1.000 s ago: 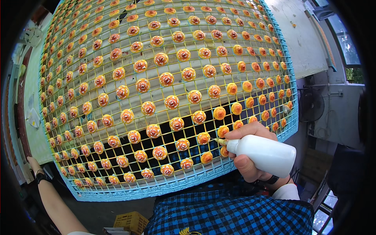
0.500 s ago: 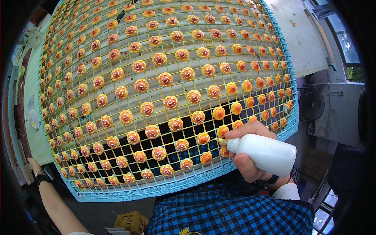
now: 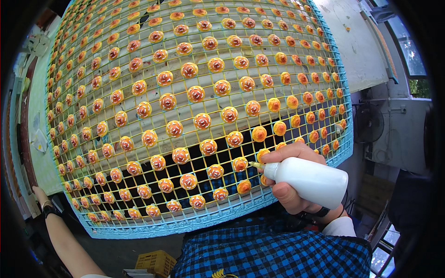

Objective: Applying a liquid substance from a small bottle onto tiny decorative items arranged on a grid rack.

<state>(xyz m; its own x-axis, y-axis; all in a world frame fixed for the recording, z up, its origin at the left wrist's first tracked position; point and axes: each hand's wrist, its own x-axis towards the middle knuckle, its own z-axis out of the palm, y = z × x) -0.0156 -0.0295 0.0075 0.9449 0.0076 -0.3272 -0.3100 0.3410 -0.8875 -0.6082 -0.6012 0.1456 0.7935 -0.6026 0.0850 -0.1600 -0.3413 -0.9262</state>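
Observation:
My right hand (image 3: 296,187) is wrapped around a white squeeze bottle (image 3: 311,180) lying nearly on its side. The bottle's narrow nozzle (image 3: 257,164) points left, its fine tip at the edge of an orange and yellow rosette (image 3: 240,164). Many such rosettes sit in rows on a yellow wire grid with a light blue frame (image 3: 185,230). Those to the left carry white strokes, like this rosette (image 3: 215,171); several near my right hand are plain orange. My left hand (image 3: 41,194) is at the edge of a pale table, left of the frame, its fingers hardly visible.
The pale tabletop (image 3: 41,134) runs along the left, and a white surface (image 3: 357,55) lies beyond the grid at upper right. A yellow plastic crate (image 3: 157,263) is on the floor below. Blue-black checked cloth (image 3: 273,250) covers my lap. A fan (image 3: 368,123) stands at right.
My right hand and the bottle have shifted slightly left, bringing the nozzle tip closer to the rosette. The left arm and the grid look the same.

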